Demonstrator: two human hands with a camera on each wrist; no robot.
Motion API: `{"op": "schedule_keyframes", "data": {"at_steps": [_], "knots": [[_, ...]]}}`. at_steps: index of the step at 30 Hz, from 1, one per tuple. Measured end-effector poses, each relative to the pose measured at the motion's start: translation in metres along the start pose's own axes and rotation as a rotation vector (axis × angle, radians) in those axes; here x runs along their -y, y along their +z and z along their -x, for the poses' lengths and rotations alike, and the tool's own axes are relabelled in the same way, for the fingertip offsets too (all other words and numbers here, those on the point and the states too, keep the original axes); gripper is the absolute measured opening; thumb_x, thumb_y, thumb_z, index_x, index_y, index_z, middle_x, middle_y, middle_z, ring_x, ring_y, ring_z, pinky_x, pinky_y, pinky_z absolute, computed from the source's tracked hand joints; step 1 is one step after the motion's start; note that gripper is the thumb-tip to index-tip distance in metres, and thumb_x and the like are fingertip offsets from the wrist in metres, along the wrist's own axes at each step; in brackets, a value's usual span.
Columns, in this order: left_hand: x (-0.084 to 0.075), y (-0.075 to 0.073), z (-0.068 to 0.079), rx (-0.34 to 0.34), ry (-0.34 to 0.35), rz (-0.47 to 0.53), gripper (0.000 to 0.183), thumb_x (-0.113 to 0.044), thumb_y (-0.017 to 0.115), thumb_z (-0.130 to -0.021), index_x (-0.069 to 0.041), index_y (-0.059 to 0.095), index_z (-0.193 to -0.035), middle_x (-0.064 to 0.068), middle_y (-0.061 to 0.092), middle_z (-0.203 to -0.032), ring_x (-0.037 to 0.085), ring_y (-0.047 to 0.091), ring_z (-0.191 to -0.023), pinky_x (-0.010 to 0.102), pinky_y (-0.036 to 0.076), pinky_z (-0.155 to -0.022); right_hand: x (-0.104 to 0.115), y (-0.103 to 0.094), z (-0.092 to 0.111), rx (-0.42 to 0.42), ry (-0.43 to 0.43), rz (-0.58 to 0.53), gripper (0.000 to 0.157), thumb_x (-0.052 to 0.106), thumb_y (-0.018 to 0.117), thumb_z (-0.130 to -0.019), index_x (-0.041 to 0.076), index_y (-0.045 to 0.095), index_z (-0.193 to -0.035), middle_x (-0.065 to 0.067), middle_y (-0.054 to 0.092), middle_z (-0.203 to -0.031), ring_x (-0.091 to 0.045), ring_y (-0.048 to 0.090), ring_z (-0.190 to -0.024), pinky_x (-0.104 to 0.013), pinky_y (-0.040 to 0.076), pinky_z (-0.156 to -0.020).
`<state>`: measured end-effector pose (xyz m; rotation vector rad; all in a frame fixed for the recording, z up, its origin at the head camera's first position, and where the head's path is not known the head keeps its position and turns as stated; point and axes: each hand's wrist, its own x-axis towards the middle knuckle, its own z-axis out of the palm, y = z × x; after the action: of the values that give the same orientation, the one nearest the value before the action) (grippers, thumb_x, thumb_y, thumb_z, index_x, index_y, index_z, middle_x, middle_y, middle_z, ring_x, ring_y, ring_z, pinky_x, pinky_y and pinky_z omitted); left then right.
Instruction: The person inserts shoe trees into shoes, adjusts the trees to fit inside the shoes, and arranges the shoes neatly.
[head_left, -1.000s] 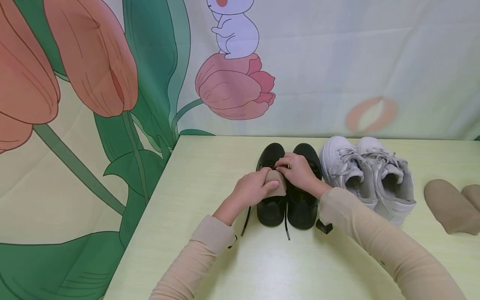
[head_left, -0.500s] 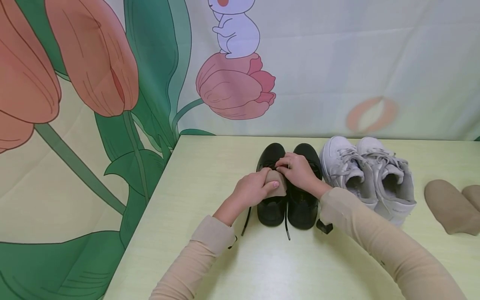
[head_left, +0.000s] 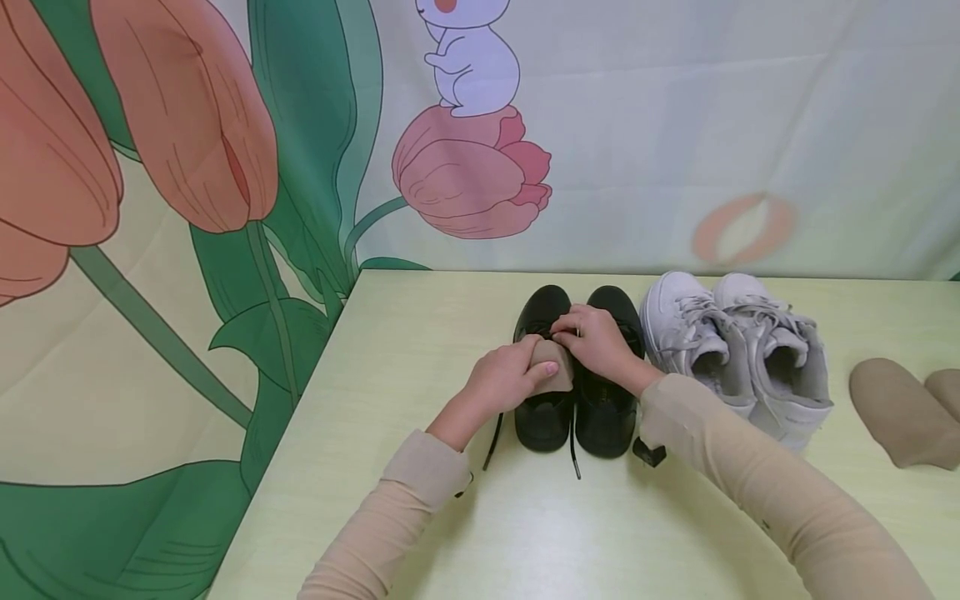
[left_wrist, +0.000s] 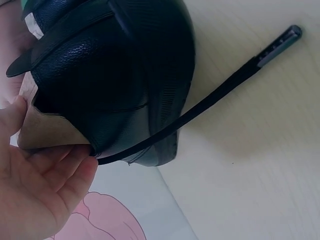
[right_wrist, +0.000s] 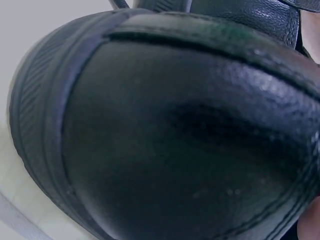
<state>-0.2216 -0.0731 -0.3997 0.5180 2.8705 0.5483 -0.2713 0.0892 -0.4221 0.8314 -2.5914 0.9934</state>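
Observation:
Two black leather shoes stand side by side, a left one (head_left: 542, 427) and a right one (head_left: 606, 429). My left hand (head_left: 504, 375) grips the beige-lined tongue (head_left: 551, 367) of the left shoe, thumb on the lining and fingers beneath, as the left wrist view shows. A loose black lace end (left_wrist: 200, 106) trails from that shoe. Over the lacing, my right hand (head_left: 596, 340) pinches at the shoelace with thumb and fingertips, though the pinched bit is mostly hidden. The right wrist view is filled by a black shoe (right_wrist: 175, 130), with fingers only at its edge.
Right of the black shoes stands a pair of white lace-up sneakers (head_left: 738, 358), close to the right forearm. Farther right lie beige-brown rounded soft pieces (head_left: 900, 417). The pale table (head_left: 420, 333) meets a flower-printed cloth (head_left: 622, 150) at the back.

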Motion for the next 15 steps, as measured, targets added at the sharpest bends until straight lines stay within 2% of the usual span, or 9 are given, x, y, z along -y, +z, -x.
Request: {"op": "schedule_keyframes", "data": {"at_steps": [10, 15], "knots": [[0.0024, 0.0046, 0.0006, -0.032, 0.007, -0.001, 0.051, -0.043, 0.042, -0.090, -0.012, 0.038, -0.130, 0.008, 0.057, -0.116, 0.022, 0.057, -0.100, 0.038, 0.046, -0.079, -0.0001, -0.0001, -0.0007, -0.001, -0.003, 0.004, 0.007, 0.002, 0.062, -0.079, 0.003, 0.069, -0.080, -0.008, 0.060, -0.075, -0.020, 0.055, -0.070, -0.031, 0.045, -0.063], [0.0032, 0.0069, 0.0009, -0.043, 0.006, -0.007, 0.054, -0.044, 0.042, -0.090, -0.011, 0.038, -0.132, 0.008, 0.055, -0.121, 0.023, 0.056, -0.105, 0.038, 0.045, -0.082, -0.0009, 0.0007, -0.0001, 0.005, 0.004, 0.000, 0.008, 0.003, 0.062, -0.080, 0.004, 0.069, -0.080, -0.007, 0.060, -0.075, -0.019, 0.055, -0.070, -0.031, 0.045, -0.062]]}}
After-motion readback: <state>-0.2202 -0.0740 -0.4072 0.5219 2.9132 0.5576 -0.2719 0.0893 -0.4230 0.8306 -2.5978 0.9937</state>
